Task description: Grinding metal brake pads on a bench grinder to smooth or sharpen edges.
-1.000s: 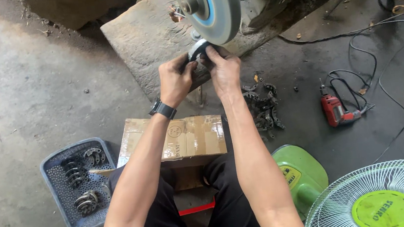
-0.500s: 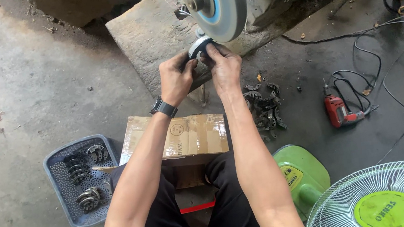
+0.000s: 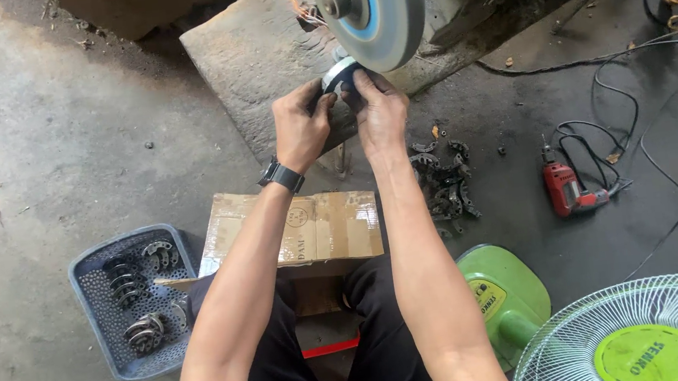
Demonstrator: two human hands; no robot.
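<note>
My left hand (image 3: 301, 125) and my right hand (image 3: 378, 111) together grip a small round metal part (image 3: 338, 73) and press its edge against the lower rim of a grey grinding wheel (image 3: 370, 9). Thin sparks fly up and to the left from the contact. A black watch sits on my left wrist. The wheel stands over a worn stone block (image 3: 258, 56). My fingers hide most of the part.
A taped cardboard box (image 3: 326, 227) lies below my forearms. A blue perforated basket (image 3: 109, 324) holding metal rings stands at the left. A heap of dark metal pieces (image 3: 443, 179) lies at the right, then a red power drill (image 3: 566, 190) with cables. A green fan (image 3: 640, 335) fills the lower right.
Both hands hold the part against the wheel as before. Sparks now show at the wheel's upper left. The view has shifted slightly.
</note>
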